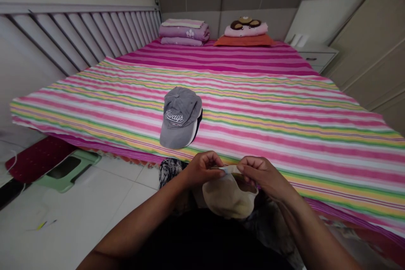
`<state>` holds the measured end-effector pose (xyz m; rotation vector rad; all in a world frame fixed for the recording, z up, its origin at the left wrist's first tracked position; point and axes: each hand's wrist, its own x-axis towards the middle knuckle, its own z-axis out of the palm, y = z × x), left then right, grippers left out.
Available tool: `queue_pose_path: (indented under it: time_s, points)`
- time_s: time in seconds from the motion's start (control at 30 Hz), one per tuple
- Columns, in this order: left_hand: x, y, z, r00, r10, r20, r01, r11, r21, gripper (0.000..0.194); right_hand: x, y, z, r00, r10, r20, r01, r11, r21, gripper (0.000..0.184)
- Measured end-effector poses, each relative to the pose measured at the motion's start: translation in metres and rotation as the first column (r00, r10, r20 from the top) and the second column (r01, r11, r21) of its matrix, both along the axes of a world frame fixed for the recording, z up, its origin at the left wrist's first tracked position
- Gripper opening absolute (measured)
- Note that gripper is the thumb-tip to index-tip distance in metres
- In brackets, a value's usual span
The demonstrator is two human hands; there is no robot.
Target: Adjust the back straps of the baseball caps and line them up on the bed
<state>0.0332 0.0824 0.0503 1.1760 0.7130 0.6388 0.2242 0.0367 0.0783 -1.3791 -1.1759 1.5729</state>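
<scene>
Between my hands, over my lap at the bed's near edge, hangs a beige cap [226, 198] with its opening tilted up. My left hand [205, 168] pinches its strap end, where a small pale-blue bit shows at the fingertips. Fingers of my right hand [259, 173] are closed on the strap from the other side, close to the left fingertips. Beyond them a grey baseball cap [180, 112] with white "Always" lettering lies on the striped sheet [268, 114], its brim toward me. Dark and white brims peek out beneath it.
Folded purple bedding [183, 33] and a pink and orange stack [245, 36] lie by the headboard [202, 2]. A slatted rail [88, 33] runs along the left. On the floor is a green plastic stool [66, 173]. A white nightstand [316, 57] stands at the far right.
</scene>
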Motion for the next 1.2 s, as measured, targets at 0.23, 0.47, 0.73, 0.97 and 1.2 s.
queue_pose_path:
  time_s: [0.23,0.47,0.73,0.97,1.2]
  points:
    - [0.003,0.0,0.0,0.999,-0.032,0.039,0.034,0.999,-0.034,0.033,-0.006,-0.001,-0.002,0.995,0.065,-0.069,-0.068,0.997,-0.03,0.029]
    - [0.003,0.001,-0.008,0.992,-0.121,0.046,0.116,0.988,0.107,0.059,-0.014,0.0,-0.01,0.973,-0.049,-0.227,0.028,0.995,-0.095,0.027]
    - [0.004,0.001,-0.032,0.998,-0.05,-0.042,0.054,0.993,0.106,0.039,-0.016,-0.003,-0.02,0.963,-0.129,-0.237,0.115,0.991,-0.072,0.026]
    - [0.008,0.004,-0.005,0.991,-0.071,-0.114,0.113,0.901,0.418,0.026,-0.013,-0.007,-0.009,0.983,-0.045,-0.178,0.057,0.997,0.061,0.03]
    - [0.002,0.004,-0.002,0.974,-0.149,0.171,0.157,0.987,-0.035,0.042,-0.015,-0.014,0.006,0.976,-0.11,-0.187,0.137,0.981,0.137,0.029]
